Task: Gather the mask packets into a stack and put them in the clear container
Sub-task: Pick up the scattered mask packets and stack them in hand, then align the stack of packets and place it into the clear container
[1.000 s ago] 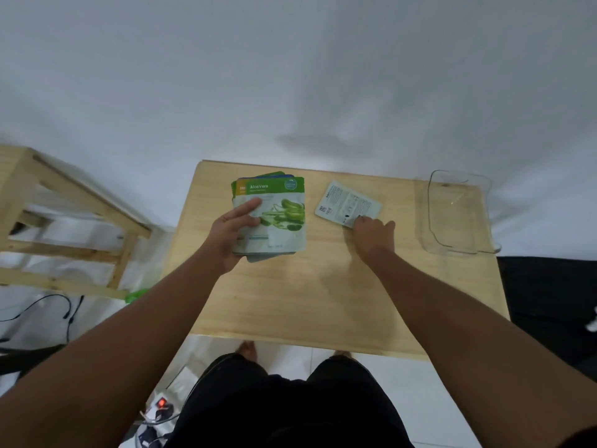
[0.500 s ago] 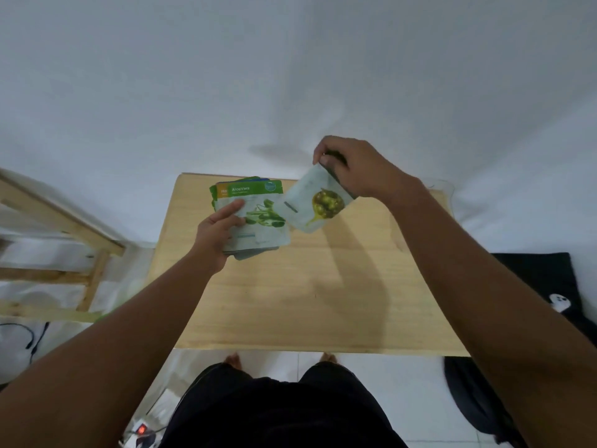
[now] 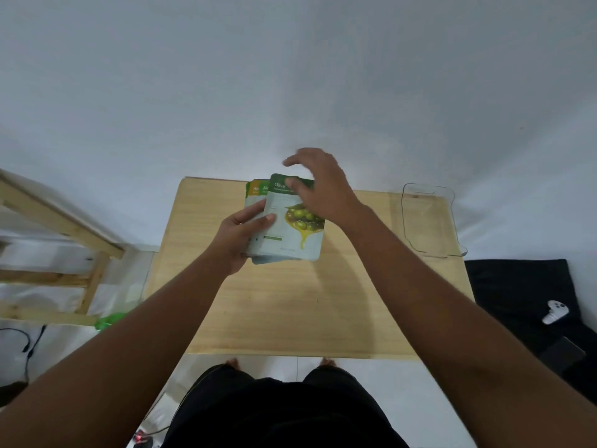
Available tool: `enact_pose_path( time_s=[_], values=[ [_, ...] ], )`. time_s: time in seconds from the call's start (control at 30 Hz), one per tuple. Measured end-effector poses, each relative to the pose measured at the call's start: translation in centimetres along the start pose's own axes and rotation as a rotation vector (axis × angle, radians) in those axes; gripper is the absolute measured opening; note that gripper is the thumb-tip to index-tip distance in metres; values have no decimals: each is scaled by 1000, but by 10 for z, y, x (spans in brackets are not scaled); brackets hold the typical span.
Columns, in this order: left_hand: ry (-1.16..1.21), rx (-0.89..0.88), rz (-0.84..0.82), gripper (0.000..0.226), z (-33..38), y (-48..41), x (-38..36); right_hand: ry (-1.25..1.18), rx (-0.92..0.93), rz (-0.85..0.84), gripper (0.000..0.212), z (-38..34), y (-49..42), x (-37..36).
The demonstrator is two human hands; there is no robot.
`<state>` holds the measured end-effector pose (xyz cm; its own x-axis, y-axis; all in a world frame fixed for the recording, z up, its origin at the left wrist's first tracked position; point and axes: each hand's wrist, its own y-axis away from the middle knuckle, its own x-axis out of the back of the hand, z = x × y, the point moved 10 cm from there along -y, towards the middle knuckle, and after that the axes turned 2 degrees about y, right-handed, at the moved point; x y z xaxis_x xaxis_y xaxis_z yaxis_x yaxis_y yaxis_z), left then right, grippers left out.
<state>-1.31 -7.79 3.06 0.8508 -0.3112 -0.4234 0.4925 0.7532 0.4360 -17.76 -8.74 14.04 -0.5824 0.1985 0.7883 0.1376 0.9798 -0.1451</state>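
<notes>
My left hand (image 3: 239, 236) grips a fanned stack of mask packets (image 3: 255, 197) above the far middle of the wooden table (image 3: 290, 312). An olive packet (image 3: 297, 231) lies on top, with orange and green packets peeking out behind it. My right hand (image 3: 323, 185) hovers over the olive packet's top edge with its fingers spread, and only the thumb rests on the packet. The clear container (image 3: 403, 221) stands empty at the table's far right corner, well apart from both hands.
A wooden rack (image 3: 64, 227) stands to the left of the table. A black cloth (image 3: 523, 286) with a white controller (image 3: 555, 312) lies on the right. A green object (image 3: 109, 320) and cables lie on the floor at left.
My right hand picked the last packet off the table, turned it face up and laid it on the stack in my left hand. Its fingers have now opened.
</notes>
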Motion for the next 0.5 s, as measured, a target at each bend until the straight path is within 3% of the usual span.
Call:
enact_pose_path(
  time_s=[0.07,0.13,0.23,0.5],
  values=[
    [50,-18,-1,41,4,1,1,-266,-168,167,20,25,24,14],
    [84,-44,-8,44,9,2,0,-561,-384,93,18,45,49,-7],
    [112,-73,-16,55,17,4,-2,-857,-530,-81,15,47,71,-43],
    [107,-112,-136,56,40,16,-26,-883,-490,29,18,37,68,-32]
  ],
)
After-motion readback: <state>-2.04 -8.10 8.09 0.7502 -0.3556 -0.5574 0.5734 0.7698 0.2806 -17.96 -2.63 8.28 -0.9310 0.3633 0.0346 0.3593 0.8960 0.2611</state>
